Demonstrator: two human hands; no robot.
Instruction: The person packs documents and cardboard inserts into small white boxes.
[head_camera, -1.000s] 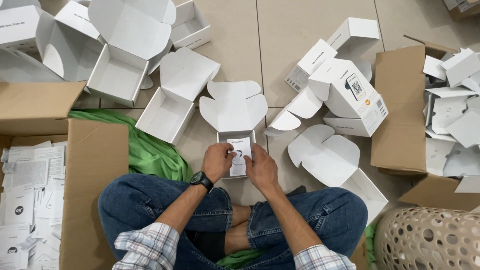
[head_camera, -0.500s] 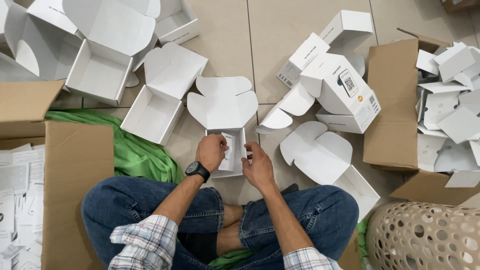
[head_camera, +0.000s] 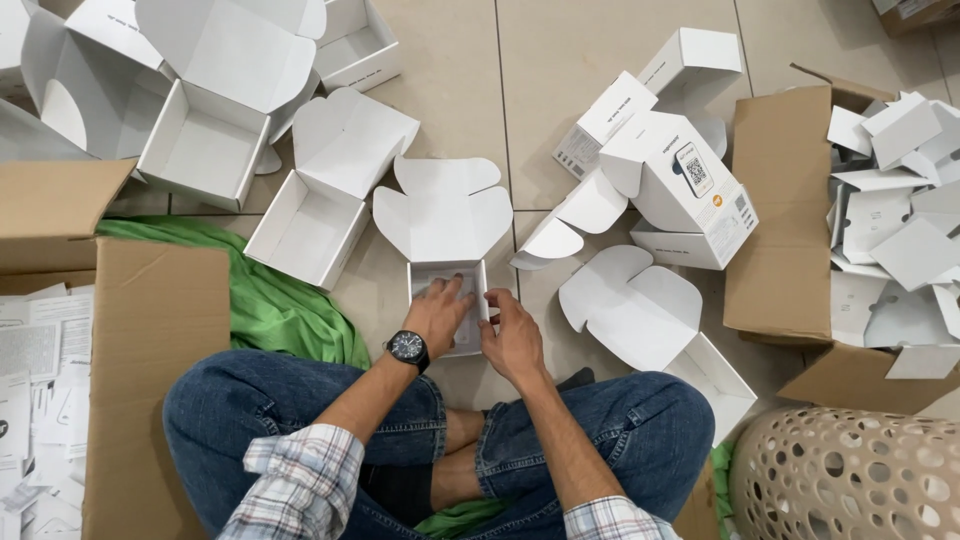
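Left grip (head_camera: 437, 312) presses flat inside the open white box (head_camera: 447, 300); right grip (head_camera: 512, 335) pinches its right wall.

A small white cardboard box (head_camera: 447, 290) with a scalloped, two-lobed lid flap is sitting open on the beige tiled floor, just in front of the person's crossed legs. Its lid is lying flat, folded back away from the person, and its shallow tray is facing up.
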